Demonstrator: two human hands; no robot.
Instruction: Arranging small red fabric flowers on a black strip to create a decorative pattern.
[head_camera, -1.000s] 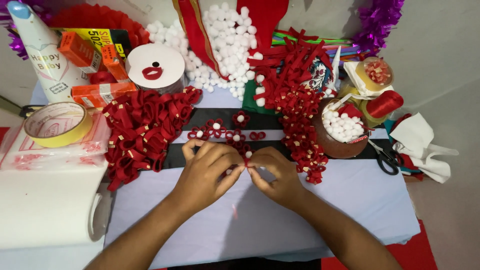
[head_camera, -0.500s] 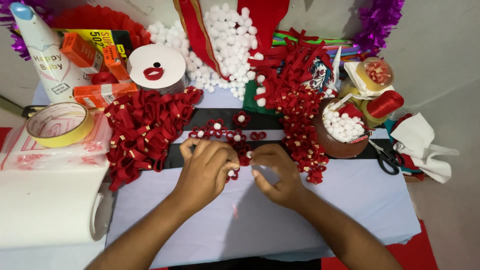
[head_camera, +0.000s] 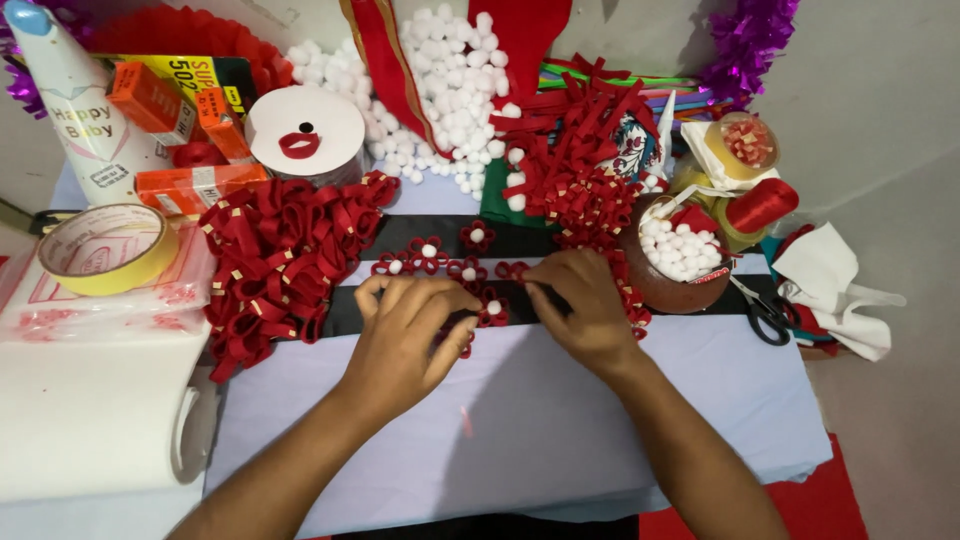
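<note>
My left hand (head_camera: 408, 330) and my right hand (head_camera: 578, 300) rest side by side on a black fabric strip (head_camera: 400, 232) laid over a pale blue cloth (head_camera: 520, 420). Between their fingertips lies a small red ribbon flower with a white pompom centre (head_camera: 492, 310), pinched by my left fingers. Several more such flowers (head_camera: 440, 258) sit in a row on the strip just beyond my hands. My right fingers press down on the strip beside the flower; what they hold is hidden.
A heap of red ribbon loops (head_camera: 285, 255) lies left. A yellow tape roll (head_camera: 105, 250) sits at far left. White pompoms (head_camera: 445, 90) pile at the back. A brown bowl of pompoms (head_camera: 680, 262), scissors (head_camera: 765, 315) and white cloth (head_camera: 835, 290) are right.
Both hands have moved slightly forward onto the black strip, and the flower between them now sits on the strip. Everything else is unmoved.
</note>
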